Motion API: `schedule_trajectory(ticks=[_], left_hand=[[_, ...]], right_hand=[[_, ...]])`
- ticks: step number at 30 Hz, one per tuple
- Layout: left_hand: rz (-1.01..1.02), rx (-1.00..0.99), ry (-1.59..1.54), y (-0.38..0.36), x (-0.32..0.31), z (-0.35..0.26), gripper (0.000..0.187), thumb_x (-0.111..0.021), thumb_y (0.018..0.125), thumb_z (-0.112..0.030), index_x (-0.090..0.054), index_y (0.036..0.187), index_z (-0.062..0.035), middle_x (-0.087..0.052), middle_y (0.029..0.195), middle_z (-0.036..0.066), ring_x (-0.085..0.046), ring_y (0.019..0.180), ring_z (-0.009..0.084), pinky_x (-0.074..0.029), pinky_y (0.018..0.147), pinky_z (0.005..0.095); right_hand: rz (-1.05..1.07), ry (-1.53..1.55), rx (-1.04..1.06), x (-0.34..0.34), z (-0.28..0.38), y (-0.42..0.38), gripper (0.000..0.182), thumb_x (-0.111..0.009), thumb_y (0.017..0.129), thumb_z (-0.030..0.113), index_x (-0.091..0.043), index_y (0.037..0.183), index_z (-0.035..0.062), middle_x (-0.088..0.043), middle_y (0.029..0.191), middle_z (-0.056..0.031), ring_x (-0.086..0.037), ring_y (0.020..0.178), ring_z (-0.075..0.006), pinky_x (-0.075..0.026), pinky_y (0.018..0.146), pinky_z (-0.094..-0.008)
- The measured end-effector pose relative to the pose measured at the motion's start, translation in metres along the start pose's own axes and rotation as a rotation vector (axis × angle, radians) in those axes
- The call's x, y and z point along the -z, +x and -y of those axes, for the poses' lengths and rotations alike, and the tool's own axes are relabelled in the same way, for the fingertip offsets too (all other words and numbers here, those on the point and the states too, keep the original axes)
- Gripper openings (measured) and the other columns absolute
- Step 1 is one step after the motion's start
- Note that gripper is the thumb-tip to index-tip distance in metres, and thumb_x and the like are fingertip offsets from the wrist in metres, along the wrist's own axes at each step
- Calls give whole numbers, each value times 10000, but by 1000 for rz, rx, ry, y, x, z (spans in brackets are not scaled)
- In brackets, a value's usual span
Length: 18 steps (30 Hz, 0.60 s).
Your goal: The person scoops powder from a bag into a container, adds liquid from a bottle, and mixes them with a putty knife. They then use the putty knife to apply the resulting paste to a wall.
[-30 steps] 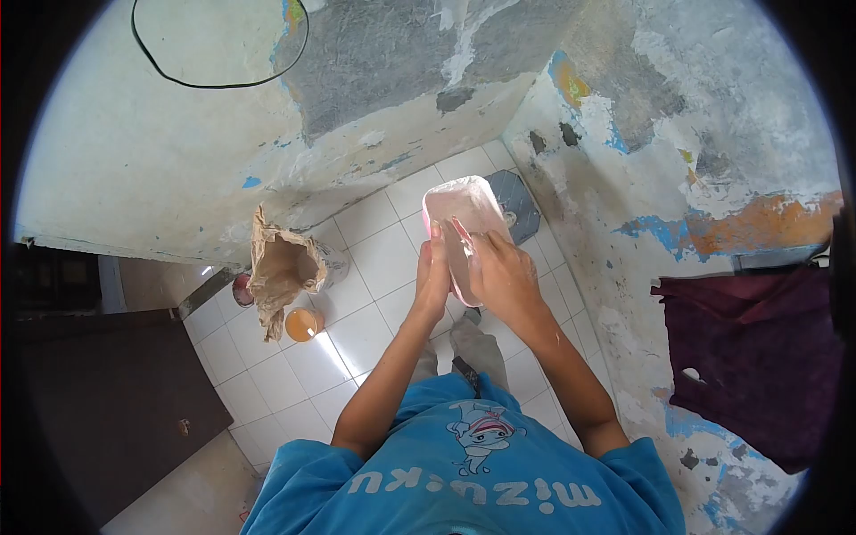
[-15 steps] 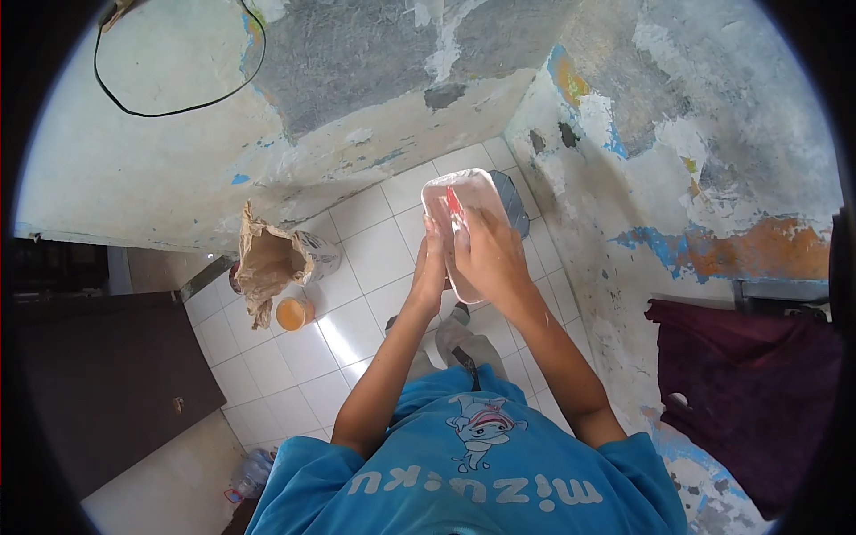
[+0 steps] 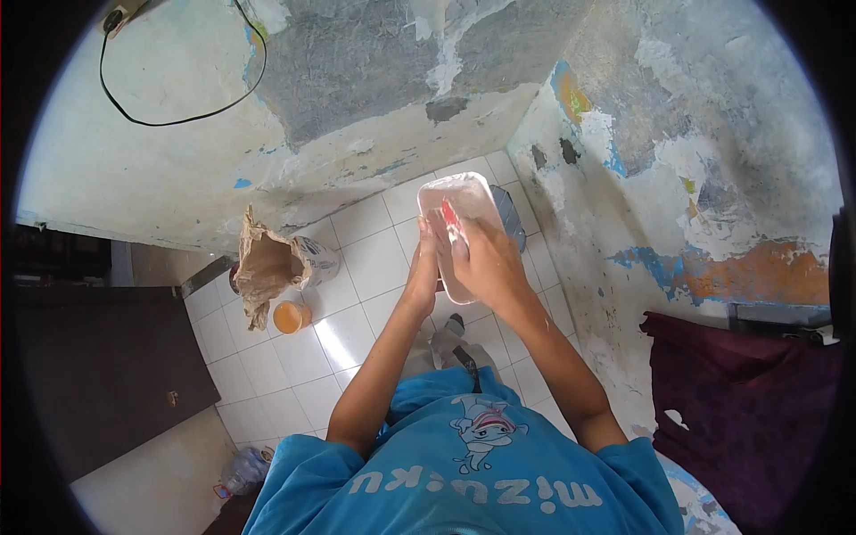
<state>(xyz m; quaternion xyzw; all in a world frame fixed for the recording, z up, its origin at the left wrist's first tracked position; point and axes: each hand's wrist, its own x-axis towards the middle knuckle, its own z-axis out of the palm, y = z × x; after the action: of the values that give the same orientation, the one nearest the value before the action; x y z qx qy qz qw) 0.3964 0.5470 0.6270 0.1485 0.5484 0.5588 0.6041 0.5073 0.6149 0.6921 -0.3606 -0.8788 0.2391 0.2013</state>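
Note:
My left hand grips the near left side of a pale, oblong plastic tray, thumb along the rim and fingers beneath it, mostly hidden. Inside the tray, my right hand is closed around a small red scraper smeared with white; its working edge is hard to make out. A whitish coating shows on the tray's inner floor.
An open brown paper sack stands on the white tiled floor beside an orange-filled cup. Peeling, patched walls meet in a corner ahead. A maroon cloth hangs at right, and a black cable at upper left.
The red scraper and my right hand have shifted slightly left and toward me within the tray. My left hand keeps its hold. The view has tilted a little.

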Motion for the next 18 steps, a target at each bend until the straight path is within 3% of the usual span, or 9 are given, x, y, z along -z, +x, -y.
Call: schedule_trajectory(ticks=[4, 6, 18], left_hand=[[59, 93, 40, -11, 3, -18, 1040, -165, 917, -856, -181, 1620, -90, -324, 1615, 194, -373, 1472, 340, -355, 1177, 509], [-4, 41, 109, -5, 11, -19, 996, -149, 941, -832, -263, 1590, -86, -489, 1485, 191, -542, 1330, 321, -553, 958, 473], [37, -19, 103, 2, 43, -32, 1038, -155, 917, -861, -281, 1578, -71, -471, 1496, 203, -508, 1360, 348, -518, 1021, 489]], right_hand=[[-67, -91, -65, 8, 4, 15, 223, -602, 887, 111, -632, 1054, -33, -689, 994, -223, -692, 854, -438, -561, 769, -522], [12, -158, -125, 12, 2, 17, 261, -595, 881, 79, -635, 1108, -43, -688, 1023, -239, -679, 871, -441, -531, 776, -535], [-34, 47, -73, 13, 58, 8, 267, -599, 853, 77, -637, 1069, -75, -686, 992, -255, -670, 862, -456, -540, 788, -505]])
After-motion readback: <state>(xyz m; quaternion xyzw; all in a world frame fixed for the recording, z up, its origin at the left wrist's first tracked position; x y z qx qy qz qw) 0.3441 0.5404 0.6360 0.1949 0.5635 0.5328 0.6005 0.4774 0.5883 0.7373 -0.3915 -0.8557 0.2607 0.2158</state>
